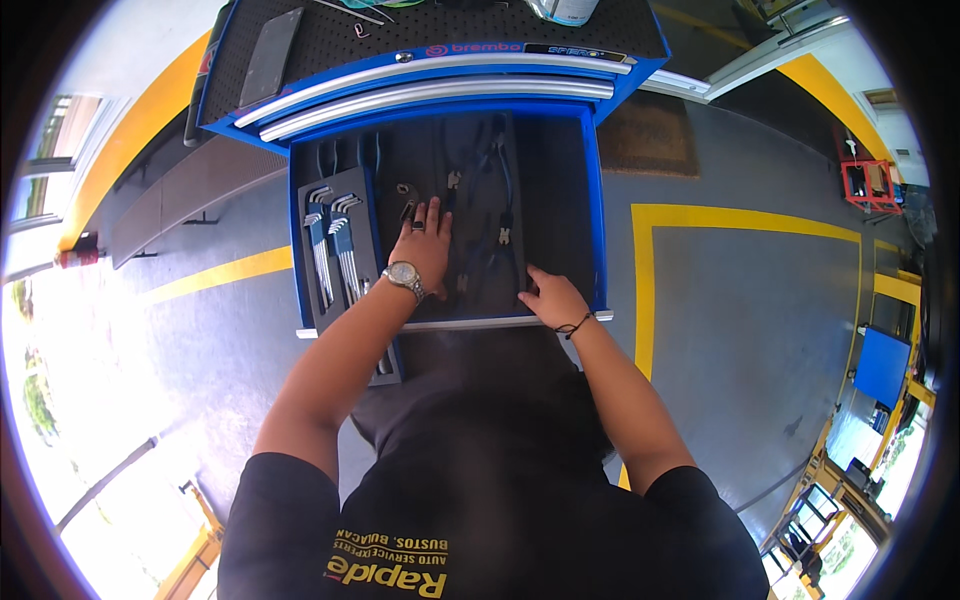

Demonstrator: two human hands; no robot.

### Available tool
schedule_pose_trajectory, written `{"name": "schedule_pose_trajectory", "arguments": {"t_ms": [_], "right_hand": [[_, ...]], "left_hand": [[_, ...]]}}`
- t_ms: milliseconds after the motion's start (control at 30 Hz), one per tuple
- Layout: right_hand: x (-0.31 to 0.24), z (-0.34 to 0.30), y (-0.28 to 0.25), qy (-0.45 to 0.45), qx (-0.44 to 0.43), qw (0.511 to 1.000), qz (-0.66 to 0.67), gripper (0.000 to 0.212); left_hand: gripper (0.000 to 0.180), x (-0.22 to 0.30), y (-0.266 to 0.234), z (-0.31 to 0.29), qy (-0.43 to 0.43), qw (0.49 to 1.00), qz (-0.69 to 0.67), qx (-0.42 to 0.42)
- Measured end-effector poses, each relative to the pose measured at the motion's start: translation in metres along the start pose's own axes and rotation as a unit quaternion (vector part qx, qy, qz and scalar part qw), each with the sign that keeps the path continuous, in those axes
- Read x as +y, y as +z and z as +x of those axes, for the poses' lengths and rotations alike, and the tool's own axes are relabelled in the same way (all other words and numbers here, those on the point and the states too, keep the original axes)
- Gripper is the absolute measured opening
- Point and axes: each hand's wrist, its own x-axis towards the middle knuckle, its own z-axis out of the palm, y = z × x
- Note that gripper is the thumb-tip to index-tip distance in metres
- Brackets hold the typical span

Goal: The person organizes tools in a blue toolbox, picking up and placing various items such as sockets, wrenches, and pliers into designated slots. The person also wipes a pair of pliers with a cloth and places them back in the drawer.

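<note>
A blue tool-cabinet drawer (597,215) stands pulled out, with a black foam tool tray (478,215) lying in it. Pliers (505,205) with dark blue handles rest in the tray's right part. My left hand (428,250), wearing a ring and a wristwatch, lies on the tray with fingers stretched, below a small metal tool (404,190). At the tray's front right edge my right hand (557,300) has its thumb and forefinger closed on the rim; its other fingers are hidden. Left of my left hand, a narrower foam tray holds hex keys (343,240), tilted and reaching past the drawer front.
Above the drawer are silver drawer handles (440,105) and the cabinet's perforated black top (400,40), bearing a dark flat panel (271,58) and a white container (565,10). A brown mat (648,135) lies on the grey floor (745,300) with yellow lines. A red stand (870,187) is far right.
</note>
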Motion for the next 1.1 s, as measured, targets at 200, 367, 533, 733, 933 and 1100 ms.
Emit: {"name": "schedule_pose_trajectory", "arguments": {"t_ms": [200,367,533,733,933,1100], "right_hand": [[-0.004,-0.003,-0.002,-0.006,0.018,1.000,-0.023,0.065],[-0.009,-0.002,-0.003,0.003,0.032,0.999,-0.010,0.061],[-0.009,-0.005,0.008,0.037,0.123,0.990,-0.059,0.039],[-0.018,-0.010,0.008,0.005,0.142,0.988,-0.066,0.033],[-0.009,-0.014,0.013,-0.062,0.230,0.971,-0.032,0.027],[-0.002,-0.012,0.017,-0.081,0.252,0.963,0.050,0.020]], "left_hand": [[0.143,0.001,0.013,-0.008,-0.006,0.997,-0.064,0.029],[0.125,-0.009,0.017,-0.023,-0.004,0.990,-0.130,0.056],[0.107,-0.016,0.059,-0.072,-0.137,0.929,-0.231,0.255],[0.121,-0.016,0.092,-0.149,-0.371,0.864,-0.294,0.170],[0.137,-0.001,0.083,-0.169,-0.417,0.829,-0.334,0.165],[0.110,-0.030,0.143,-0.180,-0.443,0.738,-0.439,0.256]]}}
